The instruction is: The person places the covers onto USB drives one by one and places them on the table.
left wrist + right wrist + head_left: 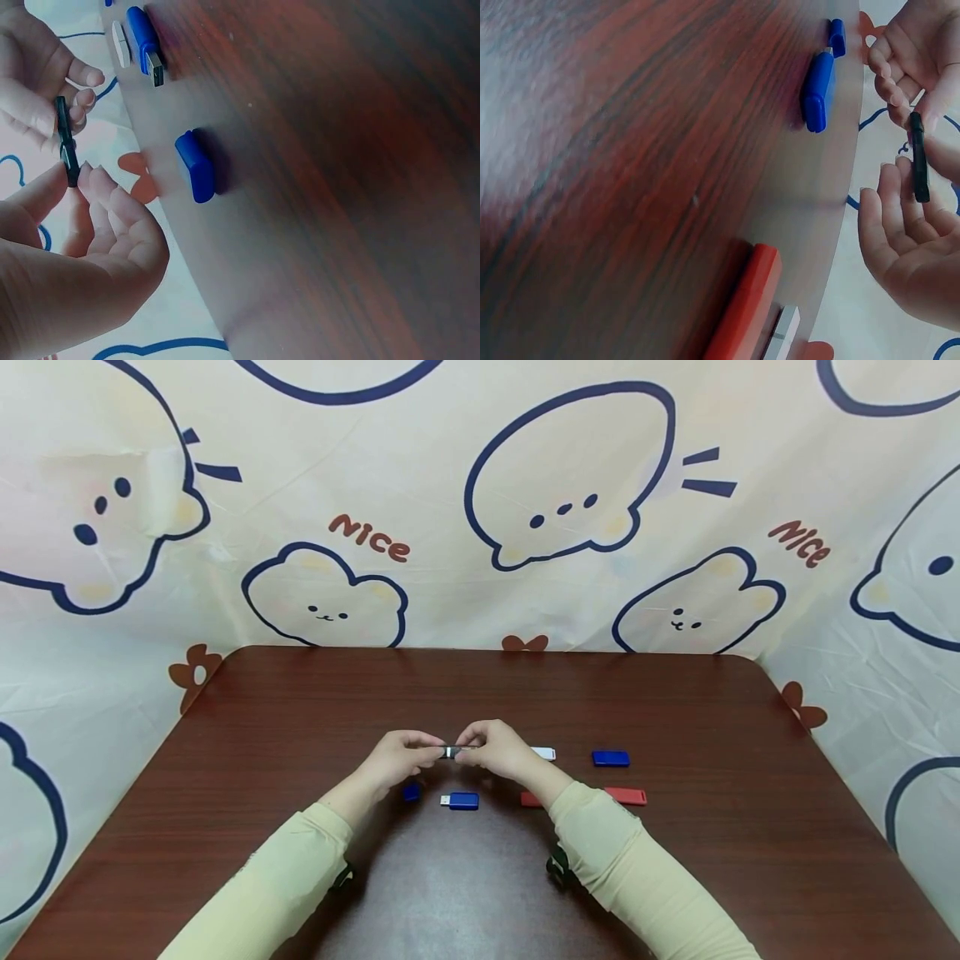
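Above the table, my left hand (397,758) and right hand (498,750) pinch opposite ends of a slim black USB stick (920,165). Between the fingertips in the head view, a small pale or silvery section shows; whether its cap is apart from the body I cannot tell. Below the hands lies a blue USB stick (462,801) with its metal plug bare, pointing left. Its loose blue cap (195,166) rests on the table nearer my left hand.
Past my right hand lie a white stick (545,752), partly hidden, and another blue stick (611,758). A red stick (746,307) lies partly under my right forearm in the head view. The brown table (675,710) ends at a patterned cloth (450,460).
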`<state>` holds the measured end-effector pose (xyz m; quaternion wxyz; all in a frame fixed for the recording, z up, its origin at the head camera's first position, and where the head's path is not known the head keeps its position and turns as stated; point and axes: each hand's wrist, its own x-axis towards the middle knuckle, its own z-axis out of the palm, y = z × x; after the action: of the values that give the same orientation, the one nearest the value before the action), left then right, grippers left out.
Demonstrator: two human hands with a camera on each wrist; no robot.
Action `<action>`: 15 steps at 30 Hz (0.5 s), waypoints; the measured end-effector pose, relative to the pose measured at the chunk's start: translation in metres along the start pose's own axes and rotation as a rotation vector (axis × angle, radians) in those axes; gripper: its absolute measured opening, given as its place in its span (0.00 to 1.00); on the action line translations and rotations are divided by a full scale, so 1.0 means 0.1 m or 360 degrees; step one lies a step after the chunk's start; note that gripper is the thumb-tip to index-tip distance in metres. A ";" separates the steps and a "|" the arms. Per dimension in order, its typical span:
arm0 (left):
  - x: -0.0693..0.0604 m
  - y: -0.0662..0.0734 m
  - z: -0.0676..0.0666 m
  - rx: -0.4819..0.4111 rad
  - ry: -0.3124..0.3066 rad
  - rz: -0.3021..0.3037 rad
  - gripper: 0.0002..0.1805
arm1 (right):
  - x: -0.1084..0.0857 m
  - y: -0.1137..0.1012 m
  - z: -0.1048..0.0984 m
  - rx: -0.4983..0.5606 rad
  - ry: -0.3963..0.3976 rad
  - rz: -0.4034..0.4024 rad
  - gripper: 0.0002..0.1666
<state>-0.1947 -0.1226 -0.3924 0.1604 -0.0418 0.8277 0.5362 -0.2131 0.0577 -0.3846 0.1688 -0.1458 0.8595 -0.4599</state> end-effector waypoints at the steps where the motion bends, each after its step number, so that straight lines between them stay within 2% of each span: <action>1: 0.00 0.00 0.00 0.0006 0.0003 0.0010 0.14 | 0.00 0.00 0.00 -0.0034 0.0007 -0.0019 0.07; 3: -0.01 0.00 0.00 0.0010 0.0008 0.0047 0.13 | 0.00 0.01 0.00 -0.0113 0.0025 -0.0060 0.08; 6: -0.02 0.01 0.00 0.0057 0.0018 0.0179 0.13 | 0.00 0.00 0.00 -0.0188 0.0057 -0.0093 0.07; 11: -0.05 0.01 0.01 0.0281 0.0100 0.0465 0.10 | -0.01 -0.02 -0.01 -0.0205 0.0097 -0.0102 0.05; 13: -0.06 0.01 0.02 0.0376 0.0148 0.0535 0.08 | -0.02 -0.03 -0.01 -0.0246 0.0112 -0.0110 0.05; 15: -0.08 0.01 0.03 0.0456 0.0189 0.0592 0.08 | -0.04 -0.03 0.00 -0.0355 0.0139 -0.0141 0.05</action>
<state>-0.1868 -0.1197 -0.3902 0.0143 0.1029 0.8968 0.4301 -0.2096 0.0573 -0.3813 0.0936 -0.1814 0.9045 -0.3745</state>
